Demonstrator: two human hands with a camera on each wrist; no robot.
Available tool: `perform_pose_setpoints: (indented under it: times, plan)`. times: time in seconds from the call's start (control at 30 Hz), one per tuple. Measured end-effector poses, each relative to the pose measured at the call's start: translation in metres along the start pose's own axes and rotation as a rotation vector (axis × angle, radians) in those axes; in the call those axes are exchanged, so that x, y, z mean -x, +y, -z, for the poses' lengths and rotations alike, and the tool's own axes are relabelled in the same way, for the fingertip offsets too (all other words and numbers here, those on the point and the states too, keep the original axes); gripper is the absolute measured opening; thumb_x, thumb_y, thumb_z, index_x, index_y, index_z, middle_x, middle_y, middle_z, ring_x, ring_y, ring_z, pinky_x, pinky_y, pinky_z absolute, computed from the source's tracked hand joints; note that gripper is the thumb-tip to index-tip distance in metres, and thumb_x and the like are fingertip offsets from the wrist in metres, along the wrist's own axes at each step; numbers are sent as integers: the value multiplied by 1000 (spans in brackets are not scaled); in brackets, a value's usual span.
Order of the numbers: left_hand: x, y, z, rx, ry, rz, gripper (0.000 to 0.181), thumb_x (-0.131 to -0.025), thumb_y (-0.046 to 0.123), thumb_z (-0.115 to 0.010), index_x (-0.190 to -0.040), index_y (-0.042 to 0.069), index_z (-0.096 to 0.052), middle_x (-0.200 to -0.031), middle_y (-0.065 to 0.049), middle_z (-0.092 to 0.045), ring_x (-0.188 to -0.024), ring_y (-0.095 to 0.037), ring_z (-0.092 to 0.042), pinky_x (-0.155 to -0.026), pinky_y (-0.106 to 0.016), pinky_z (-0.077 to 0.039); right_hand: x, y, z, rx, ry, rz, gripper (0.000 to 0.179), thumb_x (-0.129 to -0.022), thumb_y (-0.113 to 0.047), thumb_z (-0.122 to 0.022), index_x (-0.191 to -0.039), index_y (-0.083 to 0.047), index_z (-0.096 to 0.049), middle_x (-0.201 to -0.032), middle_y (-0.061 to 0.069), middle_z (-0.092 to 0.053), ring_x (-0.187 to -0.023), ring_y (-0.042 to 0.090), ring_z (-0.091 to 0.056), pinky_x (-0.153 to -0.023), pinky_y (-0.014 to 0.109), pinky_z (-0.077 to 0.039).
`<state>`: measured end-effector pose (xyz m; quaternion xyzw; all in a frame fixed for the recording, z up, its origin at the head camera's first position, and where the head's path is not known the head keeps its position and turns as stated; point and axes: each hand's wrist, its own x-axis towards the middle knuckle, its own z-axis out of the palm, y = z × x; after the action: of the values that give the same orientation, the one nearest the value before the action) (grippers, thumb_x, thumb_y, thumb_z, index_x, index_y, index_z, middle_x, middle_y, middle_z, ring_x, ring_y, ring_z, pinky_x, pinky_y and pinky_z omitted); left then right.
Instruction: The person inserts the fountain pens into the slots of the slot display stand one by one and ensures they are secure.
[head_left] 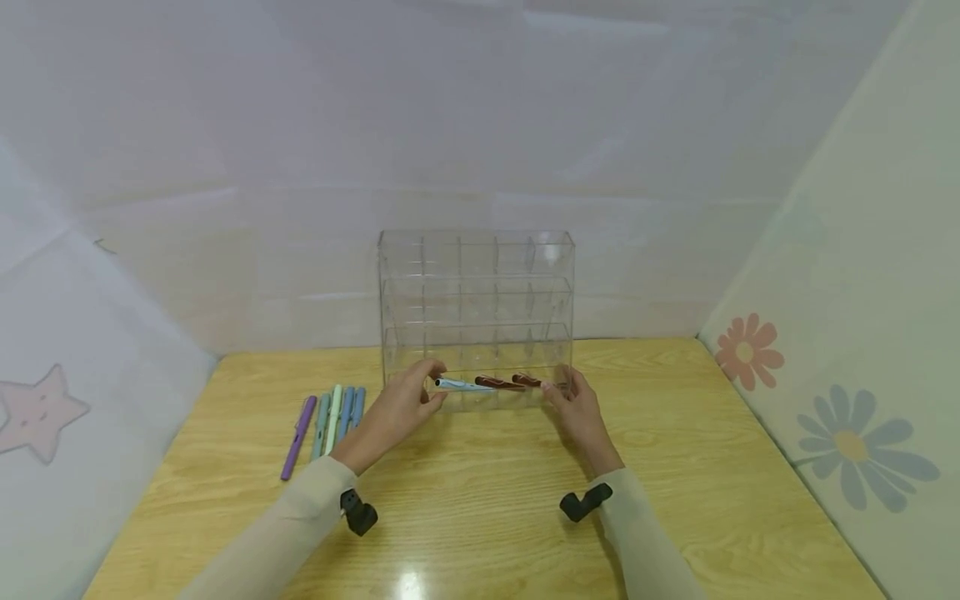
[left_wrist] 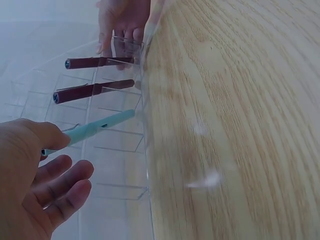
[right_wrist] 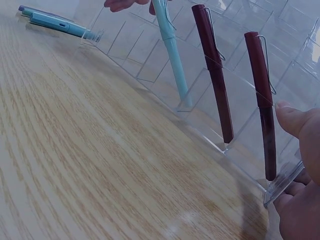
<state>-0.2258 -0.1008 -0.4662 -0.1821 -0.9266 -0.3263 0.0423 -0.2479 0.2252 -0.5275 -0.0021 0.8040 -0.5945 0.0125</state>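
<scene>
Fabric (head_left: 45, 292) with a pink star (head_left: 43, 412) hangs at the far left, beside the wooden table (head_left: 480, 517). Next, a purple pen (head_left: 298, 437) lies aslant, slightly apart from a close row: a teal pen (head_left: 321, 425), a pale green pen (head_left: 333, 417) and two blue pens (head_left: 346, 412), their lower ends partly hidden by the left arm. The left hand (head_left: 397, 410) reaches up to the cap end of a light blue pen (head_left: 467, 385); its thumb and one finger lie about that end and the others bend loosely, but whether they pinch it I cannot tell. This pen stands tilted in the front, lowest row of a clear stepped organizer (head_left: 480, 335), its tip low down inside; its exact compartment is hard to tell. To its right, a first dark red pen (head_left: 500, 383) and a second dark red pen (head_left: 527, 379) lean likewise, apart from each other. The right hand (head_left: 581, 410) grips the organizer's lower right corner, thumb in front, fingers bent round the side. Farther right, a red flower (head_left: 745, 352) and a blue flower (head_left: 851, 447) decorate the side fabric.
</scene>
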Motion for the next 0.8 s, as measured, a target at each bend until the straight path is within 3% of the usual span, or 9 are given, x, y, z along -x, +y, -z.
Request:
perform_pose_setpoints:
  times: [0.17, 0.4, 0.8]
  plan:
    - [11, -3, 10, 18, 22, 42, 44, -103, 17, -72, -143, 13, -56, -129, -8, -70, -66, -8, -58, -53, -26, -47, 2, -1, 0, 3, 0, 1, 83, -107, -44, -65, -169, -7, -24, -173, 21, -33, -162, 42, -30, -129, 60, -33]
    - [30, -8, 29, 43, 50, 60, 45, -105, 16, -69, -146, 12, -53, -133, -10, -68, -73, -9, -59, -52, -26, -48, 2, -2, 0, 13, 5, -14, 83, -107, -44, -65, -169, -6, -23, -173, 23, -32, -163, 43, -28, -129, 60, -33]
    - [53, -15, 60, 8, 181, 58, 42, -104, 19, -71, -141, 4, -58, -126, -12, -72, -73, -13, -63, -50, -25, -47, 2, -1, 1, 16, -8, -12, 83, -107, -43, -65, -169, -7, -23, -176, 21, -26, -163, 43, -26, -128, 61, -33]
